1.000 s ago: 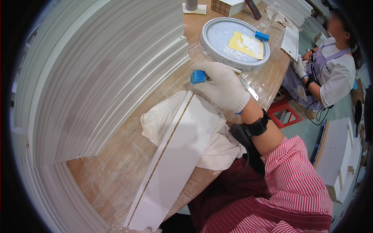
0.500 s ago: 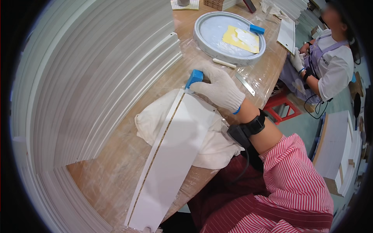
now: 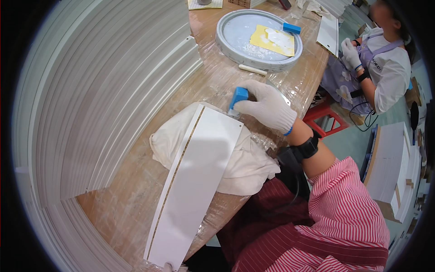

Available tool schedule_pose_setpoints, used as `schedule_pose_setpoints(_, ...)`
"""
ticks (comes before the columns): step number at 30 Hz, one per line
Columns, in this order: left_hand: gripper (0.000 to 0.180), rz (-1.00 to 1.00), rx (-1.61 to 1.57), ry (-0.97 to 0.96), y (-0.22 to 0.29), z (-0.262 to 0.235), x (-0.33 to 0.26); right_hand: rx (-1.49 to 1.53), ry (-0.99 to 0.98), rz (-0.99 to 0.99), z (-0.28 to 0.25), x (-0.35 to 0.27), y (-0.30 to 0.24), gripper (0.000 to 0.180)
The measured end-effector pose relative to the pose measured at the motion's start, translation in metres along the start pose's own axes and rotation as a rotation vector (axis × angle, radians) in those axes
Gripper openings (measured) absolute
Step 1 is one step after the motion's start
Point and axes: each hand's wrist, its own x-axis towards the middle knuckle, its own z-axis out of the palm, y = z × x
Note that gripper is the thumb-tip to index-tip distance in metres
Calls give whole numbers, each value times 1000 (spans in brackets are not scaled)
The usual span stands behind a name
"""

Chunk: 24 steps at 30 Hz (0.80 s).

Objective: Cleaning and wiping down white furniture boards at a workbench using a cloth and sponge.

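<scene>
The board (image 3: 192, 177) is lying broad face up, its far part resting on the cloth (image 3: 247, 167) over the table (image 3: 122, 190) and its near end reaching toward the lower edge of the view. A brown groove is running along its left long side; a small hole is showing near its far right corner.

Right hand (image 3: 267, 106): gloved, it is gripping the blue block (image 3: 240, 94) between thumb and fingers. The block's lower tip is pointing down just beside the board's far edge; whether the two are touching cannot be told.

Left hand (image 3: 168, 266): only a digit is showing, resting on the board's near end. Whether the hand is closing around the board cannot be told.

Handling: the board is likely behaving as a stiff, fairly light panel. Its smooth face is probably offering little grip to a glove, and its corners are probably prone to chipping. Best holds are the two long edges, or the near end; fingers should be avoiding the groove. The block is looking firm and light, best taken by its opposite sides, as here. The cloth is appearing soft and apt to shift under load.

Beyond the right hand, the tray (image 3: 235, 56) is holding a yellow sheet (image 3: 258, 38) bearing white paste.
</scene>
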Motion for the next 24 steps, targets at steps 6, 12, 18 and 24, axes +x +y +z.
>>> schedule_pose_setpoints(6,61,-56,125,-177,14,30,1,-85,-4,-79,20,30,-12,32)
schedule_pose_setpoints(12,62,-104,46,-397,19,8,-3,-79,-28,-127,25,27,-16,28)
schedule_pose_setpoints(18,60,-138,-122,-322,14,34,-7,-91,3,-106,20,27,-12,26)
schedule_pose_setpoints(24,60,-238,-210,-560,14,30,-1,-73,-5,-80,22,25,-7,29)
